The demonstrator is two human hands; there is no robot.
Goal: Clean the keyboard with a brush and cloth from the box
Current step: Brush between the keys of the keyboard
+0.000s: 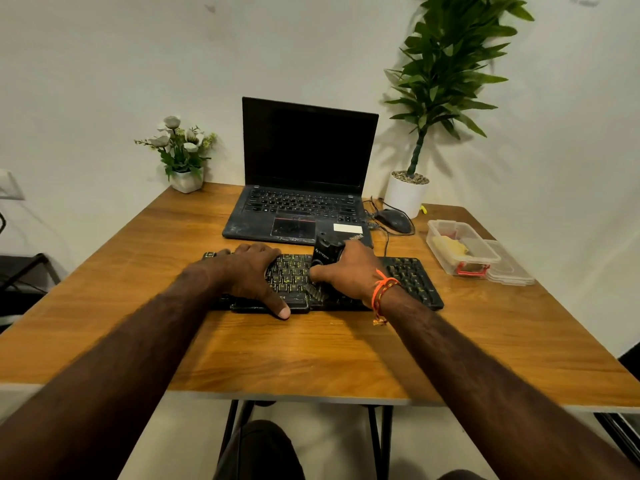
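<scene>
Bristly black brush (323,268) on flat keyboard (412,275)

Small home-office or desk corner. Wooden desk (311,351) on thin metal legs, pushed against plain white wall (104,64). Open laptop (304,174), wired mouse (393,220), separate keyboard (412,277). Decor: flower pot (183,154), tall potted plant (436,84). Wall switch plate (10,185) at left edge.

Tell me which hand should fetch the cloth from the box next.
Probably the left hand: it only rests on the keyboard, while the right hand grips the brush. The box sits rightward, though.
</scene>
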